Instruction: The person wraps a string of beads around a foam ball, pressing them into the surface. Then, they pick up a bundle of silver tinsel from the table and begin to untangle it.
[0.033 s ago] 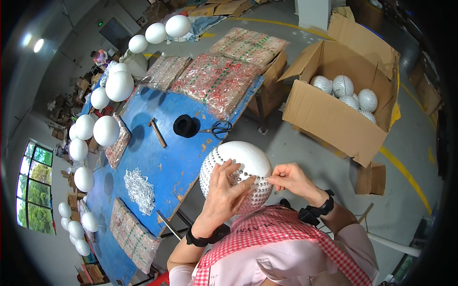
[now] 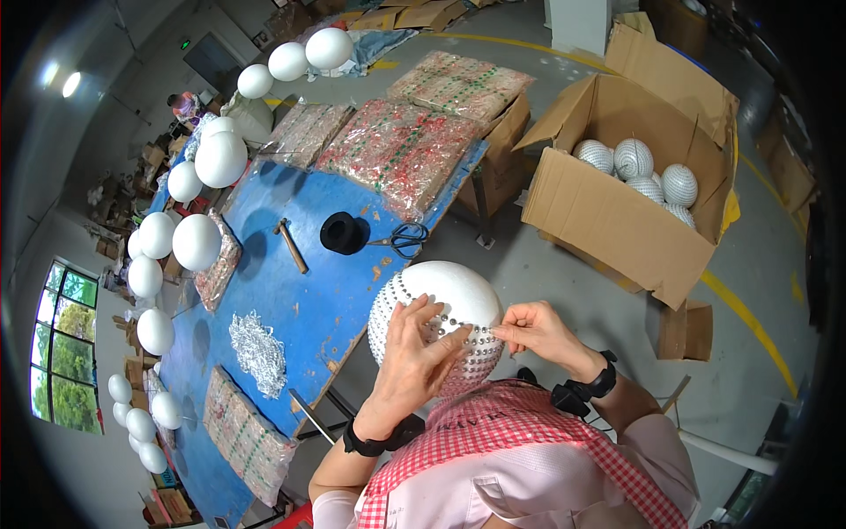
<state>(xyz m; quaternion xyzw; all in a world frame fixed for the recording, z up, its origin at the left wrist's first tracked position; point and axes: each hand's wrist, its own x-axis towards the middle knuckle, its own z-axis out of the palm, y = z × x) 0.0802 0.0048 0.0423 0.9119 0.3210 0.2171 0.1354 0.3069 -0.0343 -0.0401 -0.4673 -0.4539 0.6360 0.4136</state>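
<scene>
A large white ball [image 2: 451,286] rests against my apron, partly wrapped in rows of silvery beads [image 2: 381,322]. My left hand [image 2: 412,348] lies over its near side, fingers bent and apart, holding the ball, with the thumb pressed at the bead row. At the ball's right side my right hand [image 2: 538,333] is closed, thumb and forefinger pinching the end of a silvery bead strand [image 2: 485,330]. My hands hide part of the beaded rows.
On the blue table [image 2: 304,304] are scissors [image 2: 407,238], a black spool [image 2: 342,233], a hammer [image 2: 291,247], a silvery bead pile [image 2: 257,353] and bagged packs [image 2: 388,154]. White balls [image 2: 196,242] hang at left. A carton [image 2: 617,220] at right holds several beaded balls [image 2: 633,159].
</scene>
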